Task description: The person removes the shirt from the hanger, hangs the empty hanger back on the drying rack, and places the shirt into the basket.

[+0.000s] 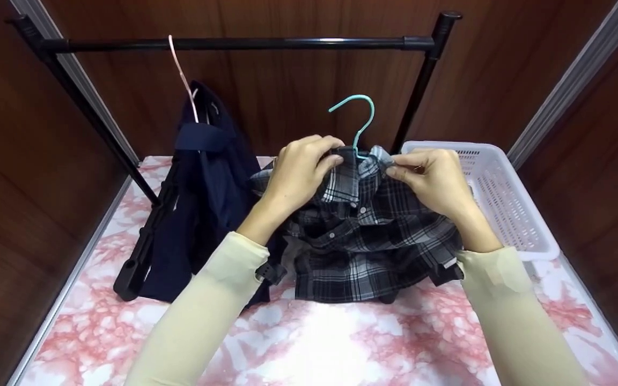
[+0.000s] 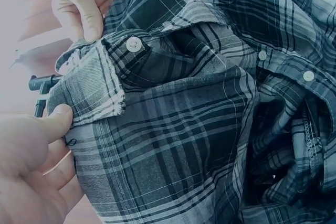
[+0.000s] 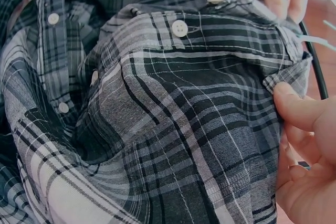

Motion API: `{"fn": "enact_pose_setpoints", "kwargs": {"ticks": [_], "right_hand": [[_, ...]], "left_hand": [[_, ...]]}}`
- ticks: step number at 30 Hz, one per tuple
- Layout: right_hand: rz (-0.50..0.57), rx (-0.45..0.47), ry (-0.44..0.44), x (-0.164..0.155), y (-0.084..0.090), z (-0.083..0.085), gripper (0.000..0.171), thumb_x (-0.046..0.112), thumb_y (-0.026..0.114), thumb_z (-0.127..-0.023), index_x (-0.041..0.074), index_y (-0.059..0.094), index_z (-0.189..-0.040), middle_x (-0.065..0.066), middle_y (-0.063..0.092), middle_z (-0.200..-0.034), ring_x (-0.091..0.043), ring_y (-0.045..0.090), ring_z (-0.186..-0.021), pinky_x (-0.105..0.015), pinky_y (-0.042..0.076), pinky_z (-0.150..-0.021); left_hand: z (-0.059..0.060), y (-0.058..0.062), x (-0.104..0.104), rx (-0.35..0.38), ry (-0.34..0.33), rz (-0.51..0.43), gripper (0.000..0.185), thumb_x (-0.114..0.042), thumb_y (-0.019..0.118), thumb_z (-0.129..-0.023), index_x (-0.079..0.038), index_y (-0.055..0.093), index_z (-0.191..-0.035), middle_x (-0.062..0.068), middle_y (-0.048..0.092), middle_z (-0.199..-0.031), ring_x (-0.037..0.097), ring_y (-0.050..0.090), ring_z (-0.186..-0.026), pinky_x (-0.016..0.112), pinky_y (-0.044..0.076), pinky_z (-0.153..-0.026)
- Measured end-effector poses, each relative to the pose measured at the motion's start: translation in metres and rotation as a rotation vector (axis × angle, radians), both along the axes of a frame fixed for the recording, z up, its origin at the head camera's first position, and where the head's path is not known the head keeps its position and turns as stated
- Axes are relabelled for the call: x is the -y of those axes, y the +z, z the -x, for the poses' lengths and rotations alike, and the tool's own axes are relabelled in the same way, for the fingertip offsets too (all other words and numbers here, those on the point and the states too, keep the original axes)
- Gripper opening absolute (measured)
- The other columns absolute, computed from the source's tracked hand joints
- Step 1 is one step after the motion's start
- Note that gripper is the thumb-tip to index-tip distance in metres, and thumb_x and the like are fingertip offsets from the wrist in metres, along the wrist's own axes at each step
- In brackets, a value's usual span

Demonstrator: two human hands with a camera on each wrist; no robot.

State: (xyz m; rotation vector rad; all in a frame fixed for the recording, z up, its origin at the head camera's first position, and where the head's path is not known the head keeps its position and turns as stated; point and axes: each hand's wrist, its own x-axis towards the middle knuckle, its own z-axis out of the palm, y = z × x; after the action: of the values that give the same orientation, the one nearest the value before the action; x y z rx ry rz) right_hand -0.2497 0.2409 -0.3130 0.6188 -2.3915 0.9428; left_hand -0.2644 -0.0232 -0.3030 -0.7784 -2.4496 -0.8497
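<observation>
A black, grey and white plaid shirt (image 1: 362, 262) with white buttons hangs in folds between both hands. Out of its collar rises the hook of a mint-green hanger (image 1: 372, 110), apart from any rail. My left hand (image 1: 301, 171) pinches the collar on the left side, thumb in front; the left wrist view shows that thumb on the collar flap (image 2: 94, 87). On the other side my right hand (image 1: 435, 174) pinches the turned-up collar tip (image 1: 376, 163) between thumb and fingers. Most of the hanger's body is hidden inside the shirt.
A black clothes rack (image 1: 287, 44) stands behind, its rail running across. From a pink hanger (image 1: 180, 75) on its left hangs a dark navy garment (image 1: 204, 136). At the right sits a white perforated basket (image 1: 518, 198). Wood-grain panels (image 1: 298, 96) enclose the red-and-white marbled surface (image 1: 309, 343).
</observation>
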Motion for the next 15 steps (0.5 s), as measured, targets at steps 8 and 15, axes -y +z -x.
{"fn": "enact_pose_setpoints", "kwargs": {"ticks": [8, 15], "right_hand": [[0.006, 0.011, -0.018, 0.003, 0.0008, -0.0006, 0.015, 0.005, 0.086, -0.088, 0.012, 0.087, -0.101, -0.006, 0.081, -0.09, -0.005, 0.057, -0.071, -0.016, 0.04, -0.067], [-0.01, 0.02, -0.01, 0.0049, -0.0014, -0.0001, 0.015, 0.005, 0.086, -0.087, 0.012, 0.087, -0.101, -0.007, 0.08, -0.09, -0.008, 0.06, -0.071, -0.018, 0.04, -0.067]], "left_hand": [[-0.0011, -0.0001, -0.0053, -0.013, 0.026, -0.02, 0.027, -0.029, 0.071, -0.101, -0.016, 0.078, -0.123, 0.002, 0.077, -0.107, 0.021, 0.073, -0.097, 0.039, 0.056, -0.085], [-0.0031, -0.0017, -0.0094, -0.025, 0.026, -0.014, 0.023, -0.025, 0.069, -0.103, -0.017, 0.077, -0.123, 0.002, 0.074, -0.106, 0.02, 0.071, -0.094, 0.038, 0.055, -0.083]]}}
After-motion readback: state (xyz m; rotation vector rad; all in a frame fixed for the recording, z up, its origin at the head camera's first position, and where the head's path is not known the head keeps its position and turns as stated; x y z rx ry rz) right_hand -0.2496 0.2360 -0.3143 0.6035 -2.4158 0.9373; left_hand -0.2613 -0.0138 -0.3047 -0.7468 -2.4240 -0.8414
